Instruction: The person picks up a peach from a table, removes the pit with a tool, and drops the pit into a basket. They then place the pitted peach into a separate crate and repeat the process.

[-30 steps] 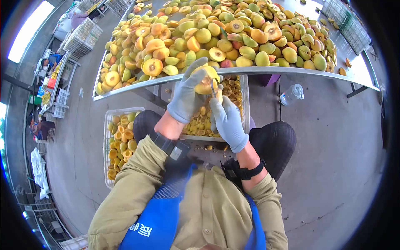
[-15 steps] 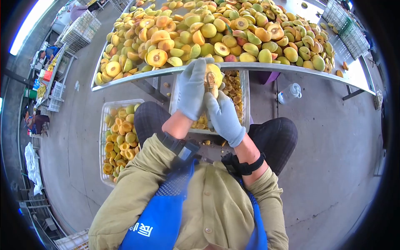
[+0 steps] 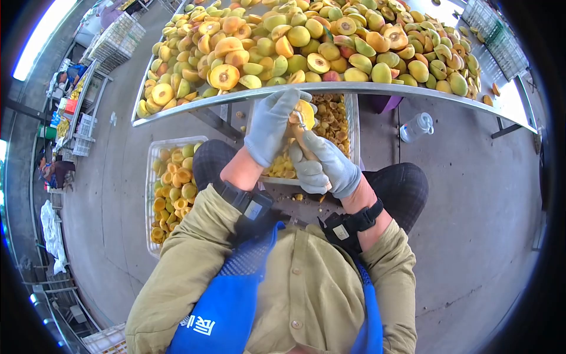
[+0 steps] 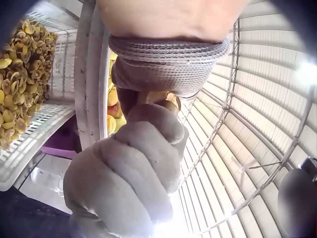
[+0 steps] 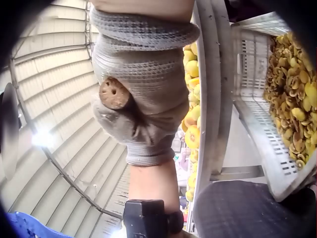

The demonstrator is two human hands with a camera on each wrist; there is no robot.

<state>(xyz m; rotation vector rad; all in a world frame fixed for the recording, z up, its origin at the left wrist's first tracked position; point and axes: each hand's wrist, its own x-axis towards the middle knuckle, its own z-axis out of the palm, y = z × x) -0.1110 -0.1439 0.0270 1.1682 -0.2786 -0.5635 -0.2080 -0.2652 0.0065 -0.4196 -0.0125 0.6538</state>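
Note:
In the head view my gloved left hand holds a yellow peach half by its edge, just below the table's front rail. My gloved right hand grips a pitting tool with a wooden handle and a small metal head. That metal head meets the cut face of the peach, whose centre it partly hides. The right wrist view shows the round butt of the wooden handle sticking out of the right glove. Both hands are over a crate of brown and yellow peach scraps.
Halved peaches are heaped on the metal-edged table ahead. A white crate of pitted halves stands on the floor at left. A clear plastic jug and a purple container are under the table at right.
The tool has swung over, its handle now slanting down to the right. My right hand has turned and shifted down and right. The peach half has tilted in my left hand.

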